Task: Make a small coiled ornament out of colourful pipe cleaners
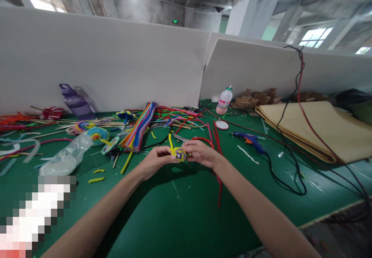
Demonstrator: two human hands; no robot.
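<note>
1. Here's the yellow-and-purple coil [179,154], mid-view above the worktop [174,227], fingers pinching both sides: left hand [158,159] at nine o'clock, right hand [202,154] at three; uneven pulling could loosen it.
2. Scissors [182,138] just beyond, twelve o'clock: pushing forward risks a snag!
3. Moving room at six; worktop edge, four o'clock.

Both hands meet at mid-frame, fingers pinched

Left forearm [106,201], bare, slants up from the bottom left of frame; wrist [143,171] slightly bent. Left hand [157,160] just below centre, thumb and forefinger reaching right, closed in a pinch. Right forearm [251,199], also bare, rises from the bottom right. Right hand [202,153] right of centre, back of hand uppermost, fingers curled inward toward the left hand. Fingertips near each other, hands apart.
</note>
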